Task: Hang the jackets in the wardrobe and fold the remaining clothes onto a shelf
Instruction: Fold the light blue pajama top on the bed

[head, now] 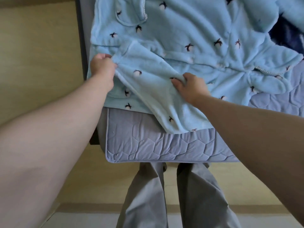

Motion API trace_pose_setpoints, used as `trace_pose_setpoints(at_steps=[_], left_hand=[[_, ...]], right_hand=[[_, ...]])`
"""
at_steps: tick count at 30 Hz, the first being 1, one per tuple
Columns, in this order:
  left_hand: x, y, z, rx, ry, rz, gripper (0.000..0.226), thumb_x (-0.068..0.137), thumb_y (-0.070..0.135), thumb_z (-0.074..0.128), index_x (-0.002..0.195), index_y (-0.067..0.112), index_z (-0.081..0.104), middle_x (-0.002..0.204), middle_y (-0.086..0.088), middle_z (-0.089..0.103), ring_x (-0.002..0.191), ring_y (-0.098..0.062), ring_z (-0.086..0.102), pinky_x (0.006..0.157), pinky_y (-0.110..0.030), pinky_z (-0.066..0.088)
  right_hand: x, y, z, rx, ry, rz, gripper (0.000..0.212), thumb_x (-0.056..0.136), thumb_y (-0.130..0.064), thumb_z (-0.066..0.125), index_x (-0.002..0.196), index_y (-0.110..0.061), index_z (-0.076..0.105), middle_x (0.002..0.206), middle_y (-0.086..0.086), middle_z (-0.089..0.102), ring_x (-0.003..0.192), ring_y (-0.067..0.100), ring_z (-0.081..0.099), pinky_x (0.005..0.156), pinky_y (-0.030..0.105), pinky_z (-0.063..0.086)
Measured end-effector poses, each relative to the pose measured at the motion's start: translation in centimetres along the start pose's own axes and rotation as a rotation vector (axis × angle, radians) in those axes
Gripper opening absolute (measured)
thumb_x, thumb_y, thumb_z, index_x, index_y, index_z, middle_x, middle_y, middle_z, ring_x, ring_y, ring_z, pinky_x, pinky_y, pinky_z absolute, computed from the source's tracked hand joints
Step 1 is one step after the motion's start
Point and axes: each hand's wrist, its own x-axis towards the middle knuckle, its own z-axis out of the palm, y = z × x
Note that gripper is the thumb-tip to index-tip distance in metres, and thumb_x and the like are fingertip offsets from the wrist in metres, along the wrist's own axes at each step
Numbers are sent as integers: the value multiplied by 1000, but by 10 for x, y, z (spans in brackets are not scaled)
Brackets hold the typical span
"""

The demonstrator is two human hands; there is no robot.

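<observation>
From the head view, a fluffy light-blue fleece garment (189,40) with small dark-and-white embroidered motifs lies spread across the bed's near-left corner, its hem spilling over the near edge. The left hand (102,68) bunches a fold of fleece at the bed's left edge, fingers curled round it. The right hand (190,88) pinches another fold nearer the middle. The bed (164,145) wears a lavender quilted cover stitched in hexagons. Something dark blue (286,35) lies by the right edge.
</observation>
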Motion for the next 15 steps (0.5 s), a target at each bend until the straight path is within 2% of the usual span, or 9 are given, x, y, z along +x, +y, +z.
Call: trace_pose_setpoints(at_steps=[3,5,6,8,9,12,13,15], left_hand=[[31,34,-3,-187,38,-82,31,82,-10,51,90,18,61,83,-4,65,72,-21,63,53,-22,47],[46,45,-6,-185,121,-106,31,81,1,58,111,9,62,89,-3,64,78,-20,61,53,-23,47],[50,45,-5,-184,168,-123,42,79,9,64,120,7,57,98,-3,65,82,-20,63,57,-25,52],[45,32,2,-155,214,-183,61,74,26,77,126,10,49,115,-5,66,95,-22,69,78,-34,61],[36,21,8,-90,185,-226,65,73,35,80,127,12,51,117,-5,67,97,-22,69,82,-35,61],[3,-11,27,19,1,-299,51,79,49,78,113,14,66,93,-3,73,73,-17,70,65,-29,60],[-7,-20,33,39,-53,-315,45,81,50,76,106,14,69,88,-3,74,69,-18,70,65,-31,61],[-24,-39,44,47,-133,-363,39,82,48,74,101,14,68,91,-5,76,76,-21,75,71,-38,64]], right_hand=[[31,-36,-11,3,98,-81,45,95,-61,49,109,-18,53,108,13,64,103,36,58,77,40,43],[47,-50,-13,-8,119,-118,49,97,-58,49,129,-20,48,127,13,57,115,35,55,89,43,42],[53,-51,-12,-56,120,-126,52,98,-57,46,137,-21,44,135,12,52,120,35,52,96,45,40],[56,-44,-13,-149,128,-90,54,100,-53,42,144,-22,39,143,10,47,127,33,48,105,49,36],[54,-35,-15,-164,124,-40,52,101,-50,41,145,-21,40,143,10,46,128,34,48,105,49,35],[40,3,-23,-191,77,129,41,100,-35,38,137,-20,47,139,11,48,126,36,49,105,49,33],[34,17,-26,-225,40,176,40,98,-30,38,135,-20,48,137,11,49,126,36,49,105,49,33],[23,40,-31,-296,-49,253,46,90,-23,39,135,-20,48,135,11,50,126,35,48,104,50,32]])
